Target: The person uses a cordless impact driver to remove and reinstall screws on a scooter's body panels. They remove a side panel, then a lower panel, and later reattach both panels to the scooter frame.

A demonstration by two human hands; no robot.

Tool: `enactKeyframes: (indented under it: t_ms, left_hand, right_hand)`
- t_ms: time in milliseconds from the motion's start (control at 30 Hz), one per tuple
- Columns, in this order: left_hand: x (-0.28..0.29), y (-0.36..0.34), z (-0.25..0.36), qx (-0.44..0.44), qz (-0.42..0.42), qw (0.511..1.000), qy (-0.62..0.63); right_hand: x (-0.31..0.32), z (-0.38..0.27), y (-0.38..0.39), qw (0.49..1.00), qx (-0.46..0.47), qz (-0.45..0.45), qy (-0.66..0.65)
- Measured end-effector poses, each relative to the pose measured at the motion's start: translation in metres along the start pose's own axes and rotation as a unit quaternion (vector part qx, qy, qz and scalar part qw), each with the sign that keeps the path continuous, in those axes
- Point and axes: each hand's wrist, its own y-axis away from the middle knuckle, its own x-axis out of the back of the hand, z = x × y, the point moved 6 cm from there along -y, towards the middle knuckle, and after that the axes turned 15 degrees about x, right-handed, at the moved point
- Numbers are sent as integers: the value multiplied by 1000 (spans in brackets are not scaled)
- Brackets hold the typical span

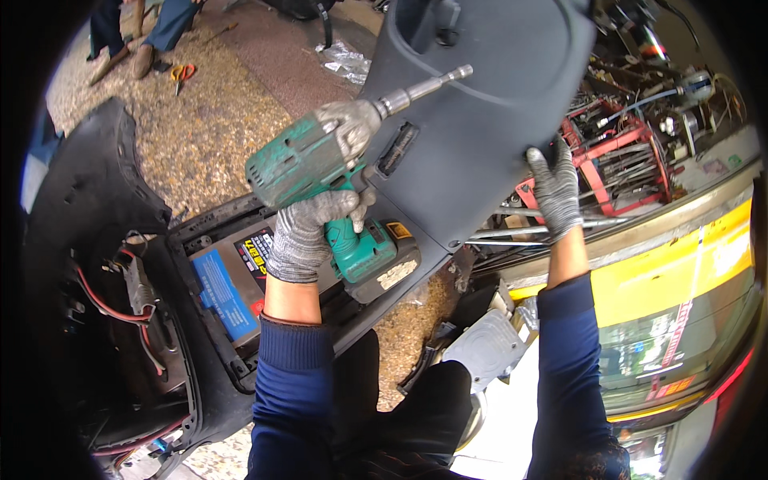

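Note:
My left hand (pixel 300 240), in a grey knit glove, is closed round the handle of a green cordless impact driver (pixel 292 160). A long socket bit (pixel 428 86) sticks out of its nose toward the upper right. Beneath the driver is a large dark grey plastic panel (pixel 464 144), with a slotted recess near its left edge. At the panel's right edge, my gloved right hand (pixel 558 196) has its thumb on the face and its fingers at the rim, some hidden. To the left of the driver, a boxy battery (pixel 228 280) with a blue label sits in a black frame.
Black scooter bodywork (pixel 96 184) with exposed red wiring (pixel 112 308) fills the left. A red rack (pixel 616 164) of tools and metal parts stands at right, above a yellow vehicle (pixel 680 272). Orange-handled scissors (pixel 182 74) lie on the floor near another person's feet (pixel 142 60).

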Motion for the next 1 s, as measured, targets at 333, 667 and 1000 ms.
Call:
enactKeyframes:
  t_ms: [333,667,1000]
  left_hand:
    - [-59,32,-70,95,-100,990,-11]
    - [-61,91,-177,240,-126,961,64]
    - [-38,124,-250,356,-57,926,110]
  right_hand:
    - [-28,-70,62,774,-85,61,-625]
    - [-9,-21,177,797,-99,118,-583]
    - [10,30,264,901,-83,198,-378]
